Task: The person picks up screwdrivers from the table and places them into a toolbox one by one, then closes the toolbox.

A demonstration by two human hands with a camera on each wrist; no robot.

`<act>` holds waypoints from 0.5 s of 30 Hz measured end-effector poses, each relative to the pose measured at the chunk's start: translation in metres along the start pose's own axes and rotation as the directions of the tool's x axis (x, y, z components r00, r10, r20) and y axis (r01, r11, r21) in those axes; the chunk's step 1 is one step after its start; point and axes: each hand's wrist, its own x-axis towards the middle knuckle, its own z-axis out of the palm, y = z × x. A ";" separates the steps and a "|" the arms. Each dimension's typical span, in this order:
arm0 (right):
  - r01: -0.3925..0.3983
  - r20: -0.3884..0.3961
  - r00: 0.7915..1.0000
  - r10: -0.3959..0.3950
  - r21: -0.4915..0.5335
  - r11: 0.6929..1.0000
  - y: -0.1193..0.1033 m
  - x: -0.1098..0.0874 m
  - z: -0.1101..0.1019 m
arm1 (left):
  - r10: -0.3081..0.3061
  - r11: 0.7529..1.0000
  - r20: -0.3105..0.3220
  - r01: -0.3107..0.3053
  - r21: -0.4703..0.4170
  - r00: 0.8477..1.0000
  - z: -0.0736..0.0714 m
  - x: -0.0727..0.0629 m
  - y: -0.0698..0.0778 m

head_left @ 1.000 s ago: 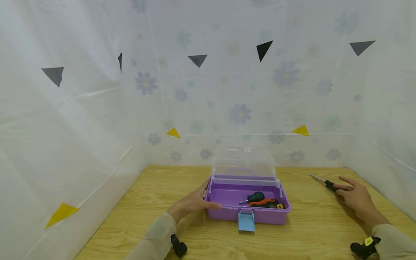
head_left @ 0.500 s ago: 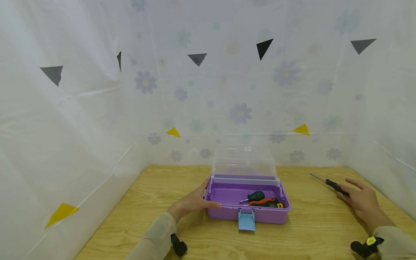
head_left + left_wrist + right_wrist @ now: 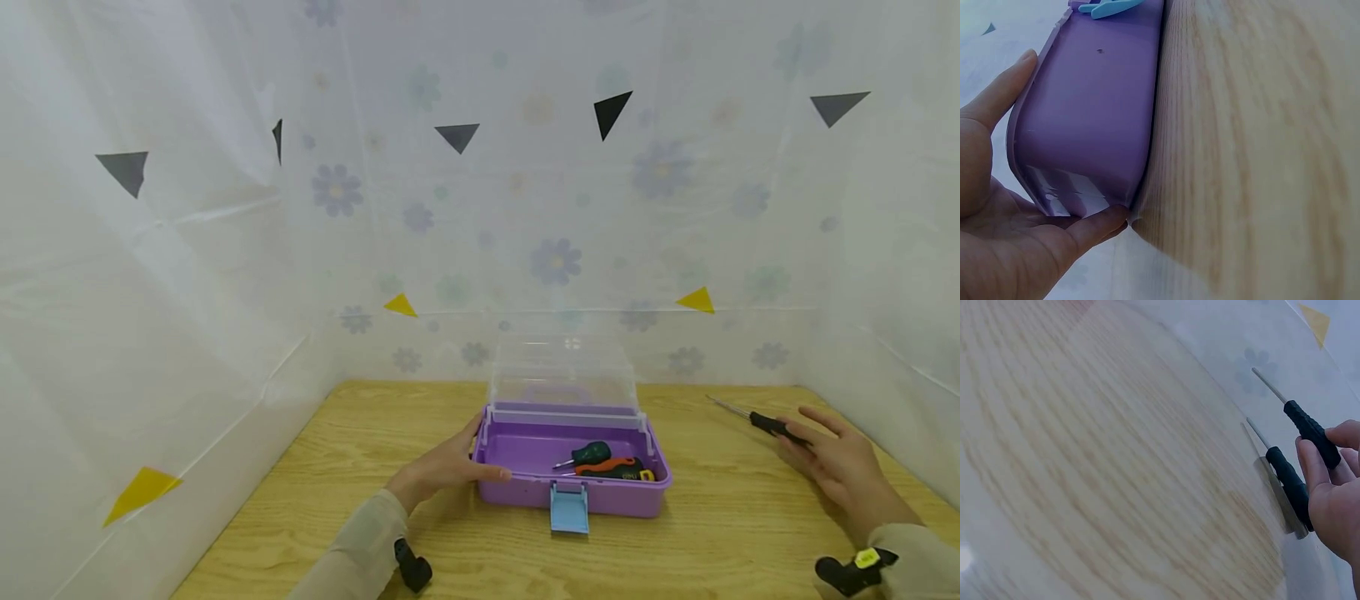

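A purple toolbox [image 3: 517, 493] stands on the table, its clear lid [image 3: 562, 371] tipped back and blue latch [image 3: 569, 508] hanging down. My left hand [image 3: 444, 467] holds its left end, thumb along the front rim and fingers behind the corner in the left wrist view. Inside lie a stubby dark green screwdriver [image 3: 592, 452] and tools with orange and black handles [image 3: 611, 469]. My right hand [image 3: 843, 471] pinches a black-handled screwdriver [image 3: 1311, 434] between thumb and fingers, tip pointing away. Below it in the right wrist view lies a similar black screwdriver [image 3: 1288, 478].
The wood-grain table [image 3: 720, 542] extends to white plastic sheeting [image 3: 480, 217] at the back and both sides. The sheeting carries a floral print and grey, black and yellow triangles. Black cameras [image 3: 412, 568] are strapped to both wrists.
My right hand has shifted slightly right and now pinches the screwdriver by its handle, whose tip has moved a little left and up in view. My left hand and the toolbox have not moved.
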 end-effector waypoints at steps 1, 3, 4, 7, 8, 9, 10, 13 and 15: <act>0.004 0.009 1.000 -0.004 0.008 1.000 0.000 0.000 0.001 | 0.001 1.000 0.000 -0.001 0.003 1.000 0.000 0.000 0.000; 0.006 0.016 1.000 -0.006 0.021 1.000 -0.001 -0.001 0.002 | 0.001 1.000 0.000 -0.001 0.009 1.000 0.000 0.000 0.001; 0.007 0.018 1.000 -0.007 0.029 1.000 -0.001 -0.001 0.003 | 0.003 1.000 0.000 -0.003 0.009 1.000 0.000 -0.001 0.001; -0.009 0.029 1.000 0.006 0.108 0.994 -0.003 -0.002 0.005 | 0.010 1.000 0.004 -0.010 0.006 1.000 0.000 -0.001 0.001; -0.014 0.032 0.999 0.010 0.119 0.993 -0.004 -0.002 0.006 | 0.012 1.000 0.005 -0.012 0.005 1.000 0.001 -0.001 0.001; -0.014 0.039 0.999 0.009 0.132 0.991 -0.005 -0.002 0.007 | 0.012 1.000 0.005 -0.012 0.003 1.000 0.001 -0.001 0.001; -0.019 0.043 0.999 0.012 0.149 0.989 -0.005 -0.002 0.007 | 0.012 1.000 0.005 -0.012 0.002 1.000 0.000 -0.001 0.001; -0.011 0.071 0.997 0.001 0.146 0.989 -0.007 -0.003 0.009 | 0.009 1.000 0.004 -0.009 0.000 1.000 0.000 -0.001 0.000; -0.008 0.099 0.995 -0.007 0.153 0.988 -0.007 -0.003 0.009 | 0.008 1.000 0.001 -0.008 0.002 1.000 0.000 0.000 0.000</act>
